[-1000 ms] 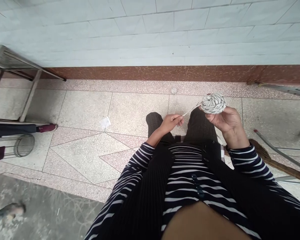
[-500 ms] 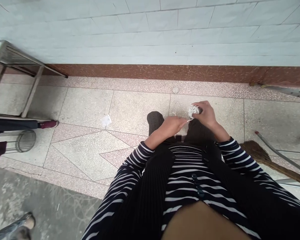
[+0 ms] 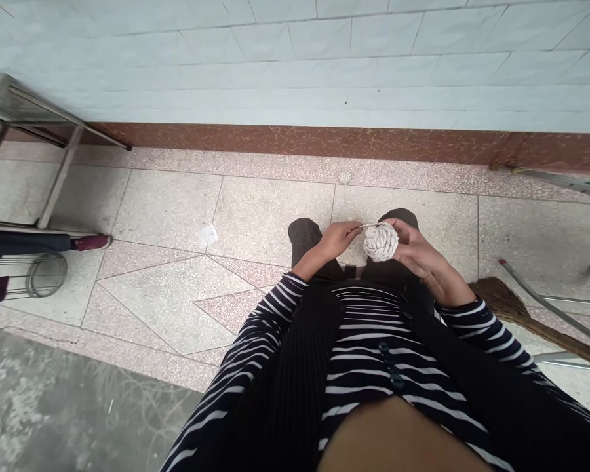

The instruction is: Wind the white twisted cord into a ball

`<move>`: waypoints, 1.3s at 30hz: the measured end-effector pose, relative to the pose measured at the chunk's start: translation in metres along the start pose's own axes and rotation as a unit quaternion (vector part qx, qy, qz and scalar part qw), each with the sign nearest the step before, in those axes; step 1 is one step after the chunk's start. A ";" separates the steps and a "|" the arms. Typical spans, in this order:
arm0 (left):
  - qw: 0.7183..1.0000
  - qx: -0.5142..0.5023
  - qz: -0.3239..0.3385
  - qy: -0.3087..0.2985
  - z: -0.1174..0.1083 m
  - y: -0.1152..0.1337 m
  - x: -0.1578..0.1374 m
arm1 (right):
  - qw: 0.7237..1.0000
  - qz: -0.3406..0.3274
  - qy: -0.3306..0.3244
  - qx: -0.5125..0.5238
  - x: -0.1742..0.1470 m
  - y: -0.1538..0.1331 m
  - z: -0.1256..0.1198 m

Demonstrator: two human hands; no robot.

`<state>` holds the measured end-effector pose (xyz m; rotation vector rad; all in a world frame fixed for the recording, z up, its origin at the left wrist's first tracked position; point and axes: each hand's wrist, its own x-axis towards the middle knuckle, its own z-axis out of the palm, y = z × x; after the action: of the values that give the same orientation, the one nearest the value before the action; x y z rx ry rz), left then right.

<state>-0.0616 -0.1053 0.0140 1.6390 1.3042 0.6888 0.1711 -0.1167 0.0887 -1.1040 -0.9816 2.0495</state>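
Note:
A round ball of off-white cord is held in front of my knees, its wound strands facing up. My right hand grips it from the right side, thumb and fingers curled round its edge. From the top of the ball a thin length of cord runs left, pulled fairly straight. My left hand pinches that length between thumb and fingertips, a short way apart from the ball. On the floor near the wall lies a smaller bundle of pale cord.
A broom and metal tube legs are on my right. At left stand a metal-framed table, a wire rack and another person's maroon shoe. A white scrap lies on the tiled floor. A tiled wall is ahead.
My right hand has turned the ball and brought it lower and nearer, showing its braided-looking face. My left hand has drawn slightly left and up with the cord. A person's foot at lower left has gone.

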 end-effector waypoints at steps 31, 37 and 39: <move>0.980 0.198 -0.006 -0.033 -0.044 0.018 -0.019 | 0.948 -0.248 0.197 0.036 -0.005 -0.062 -0.005; 0.963 0.228 0.108 -0.092 -0.045 0.063 -0.037 | 0.833 -0.368 0.382 -0.155 0.047 -0.043 -0.017; 0.952 0.258 0.124 -0.107 -0.038 0.070 -0.038 | 0.825 -0.341 0.378 -0.246 0.060 -0.028 -0.021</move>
<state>-0.0734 -0.1323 0.0971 2.2600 1.1893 0.3070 0.1654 -0.0481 0.0789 -1.3813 -1.2375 0.6769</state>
